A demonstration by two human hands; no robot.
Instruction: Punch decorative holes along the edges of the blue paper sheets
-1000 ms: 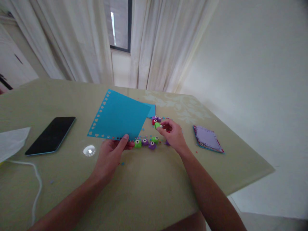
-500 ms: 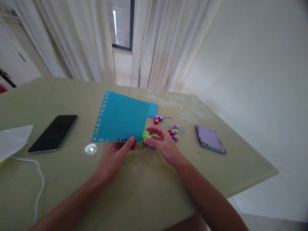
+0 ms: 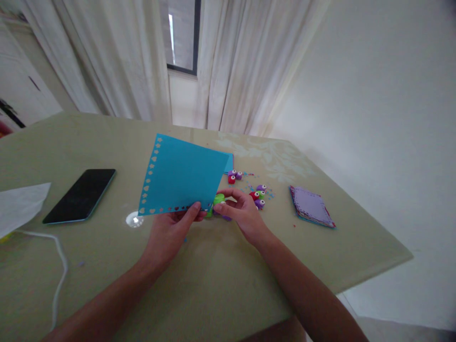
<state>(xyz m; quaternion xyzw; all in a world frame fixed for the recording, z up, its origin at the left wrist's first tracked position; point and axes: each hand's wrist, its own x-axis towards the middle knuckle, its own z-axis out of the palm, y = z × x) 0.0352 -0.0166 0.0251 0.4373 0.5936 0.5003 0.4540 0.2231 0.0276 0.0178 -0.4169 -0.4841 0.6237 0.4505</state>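
A blue square sheet of paper point(image 3: 185, 175) with star and heart holes along its left and bottom edges is tilted up above the table. My left hand point(image 3: 171, 232) pinches its lower edge, thumb in front and fingers behind. At the sheet's lower right corner, my right hand point(image 3: 242, 209) has its fingers closed around a small green paper punch point(image 3: 218, 198), partly hidden by the fingers. Just right of that hand lie several red, green and purple punches point(image 3: 260, 204). Farther back, more punches point(image 3: 232, 179) sit beside a blue paper stack point(image 3: 230, 162).
Tiny paper cut-outs point(image 3: 250, 174) are scattered near the punches. A stack of edge-punched sheets, purple on top point(image 3: 313, 206), lies to the right. On the left are a black tablet or phone point(image 3: 80, 194), a white sheet point(image 3: 23, 209) and a white cable point(image 3: 63, 259).
The blue sheet has shifted slightly right and turned a little, its right side covering more of the paper stack. The green punch has tipped a bit in my right hand.
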